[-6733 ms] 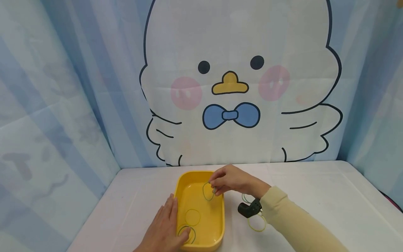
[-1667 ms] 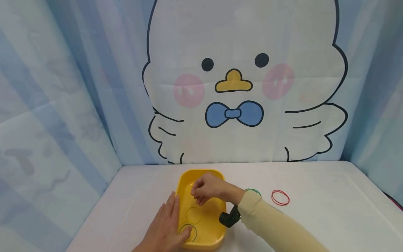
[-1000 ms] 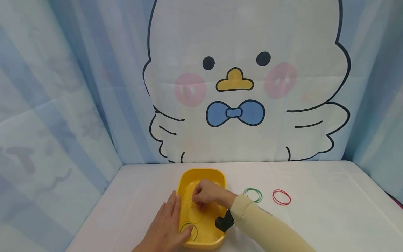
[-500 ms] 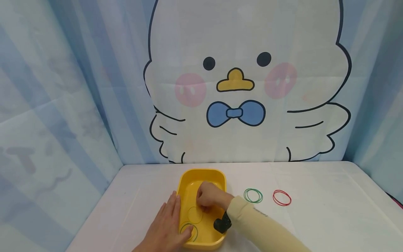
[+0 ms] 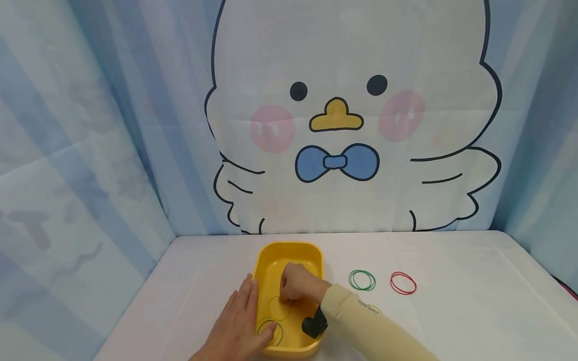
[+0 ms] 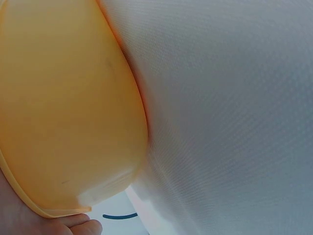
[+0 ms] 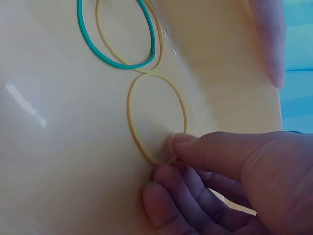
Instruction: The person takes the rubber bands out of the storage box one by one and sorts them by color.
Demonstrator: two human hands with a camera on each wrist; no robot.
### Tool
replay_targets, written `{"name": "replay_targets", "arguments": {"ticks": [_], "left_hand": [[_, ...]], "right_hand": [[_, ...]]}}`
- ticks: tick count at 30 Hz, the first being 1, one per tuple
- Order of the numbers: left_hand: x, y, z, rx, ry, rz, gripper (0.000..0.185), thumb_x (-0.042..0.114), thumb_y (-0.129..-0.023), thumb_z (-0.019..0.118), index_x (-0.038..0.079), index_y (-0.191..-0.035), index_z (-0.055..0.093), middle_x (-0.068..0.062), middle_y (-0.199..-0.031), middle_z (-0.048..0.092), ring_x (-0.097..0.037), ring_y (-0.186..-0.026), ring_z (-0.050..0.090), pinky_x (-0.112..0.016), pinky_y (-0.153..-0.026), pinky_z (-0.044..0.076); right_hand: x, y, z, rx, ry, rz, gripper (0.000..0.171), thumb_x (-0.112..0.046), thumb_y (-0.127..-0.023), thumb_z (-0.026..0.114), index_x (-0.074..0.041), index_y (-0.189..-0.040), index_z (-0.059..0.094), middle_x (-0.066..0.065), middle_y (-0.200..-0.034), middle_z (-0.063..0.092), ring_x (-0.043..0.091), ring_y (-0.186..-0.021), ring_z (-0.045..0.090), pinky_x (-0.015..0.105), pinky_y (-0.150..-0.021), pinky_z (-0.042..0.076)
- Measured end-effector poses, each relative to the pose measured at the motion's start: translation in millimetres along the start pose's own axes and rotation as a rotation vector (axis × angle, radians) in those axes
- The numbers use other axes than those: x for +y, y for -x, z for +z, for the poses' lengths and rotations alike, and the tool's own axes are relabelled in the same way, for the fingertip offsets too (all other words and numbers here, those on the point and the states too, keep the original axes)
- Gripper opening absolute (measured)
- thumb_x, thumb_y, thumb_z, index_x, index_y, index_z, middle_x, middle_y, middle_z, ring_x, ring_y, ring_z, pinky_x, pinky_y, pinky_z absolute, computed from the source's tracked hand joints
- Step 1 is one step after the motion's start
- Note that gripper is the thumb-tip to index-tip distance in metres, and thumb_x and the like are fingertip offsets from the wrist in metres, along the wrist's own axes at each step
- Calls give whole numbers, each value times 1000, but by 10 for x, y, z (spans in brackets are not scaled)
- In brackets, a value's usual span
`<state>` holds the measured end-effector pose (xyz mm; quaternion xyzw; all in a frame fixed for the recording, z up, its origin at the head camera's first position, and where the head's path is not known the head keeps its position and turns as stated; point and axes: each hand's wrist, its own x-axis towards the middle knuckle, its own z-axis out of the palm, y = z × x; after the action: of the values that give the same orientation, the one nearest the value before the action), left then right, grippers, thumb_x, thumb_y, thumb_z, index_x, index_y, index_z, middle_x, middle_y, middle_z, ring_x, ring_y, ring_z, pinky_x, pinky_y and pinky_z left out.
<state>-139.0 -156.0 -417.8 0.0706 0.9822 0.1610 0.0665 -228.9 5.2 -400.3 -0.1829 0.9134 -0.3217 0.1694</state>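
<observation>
Right hand (image 5: 295,287) covers band's (image 7: 155,117) edge

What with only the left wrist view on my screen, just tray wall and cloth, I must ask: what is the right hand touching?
Observer: The right hand has its grip pinching the near edge of a yellow band lying flat on the yellow tray floor.
Operator: Anything else in there?
Observer: A green band overlapping a second yellow band, just beyond it.
Operator: And outside the tray?
Observer: A loose green band and a red band lie on the table, right of the tray.
</observation>
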Motion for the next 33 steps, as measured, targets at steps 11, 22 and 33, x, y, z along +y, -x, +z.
{"name": "replay_targets", "arguments": {"ticks": [11, 22, 33], "left_hand": [[-8, -3, -4, 6, 5, 16, 94, 56, -89, 54, -2, -156, 22, -19, -165, 15, -32, -149, 28, -57, -121, 23], [0, 6, -4, 2, 4, 8, 94, 56, -89, 54, -2, -156, 22, -19, -166, 14, -32, -149, 28, -56, -122, 22], [-3, 15, -1, -11, 14, 2, 95, 57, -89, 54, -2, -156, 22, -18, -166, 13, -32, -149, 28, -57, -122, 21]], "right_hand": [[37, -42, 51, 20, 55, -34, 25, -1, -79, 75, -5, -56, 65, -3, -46, 44, 12, -44, 43, 19, -43, 35], [15, -3, 48, 8, 47, -39, 26, -1, -82, 70, -5, -57, 64, -2, -46, 40, 12, -44, 41, 20, -44, 33], [37, 30, -22, -35, -61, -52, 20, -6, -87, 68, -5, -66, 65, 0, -57, 53, 14, -54, 50, 22, -52, 41]]}}
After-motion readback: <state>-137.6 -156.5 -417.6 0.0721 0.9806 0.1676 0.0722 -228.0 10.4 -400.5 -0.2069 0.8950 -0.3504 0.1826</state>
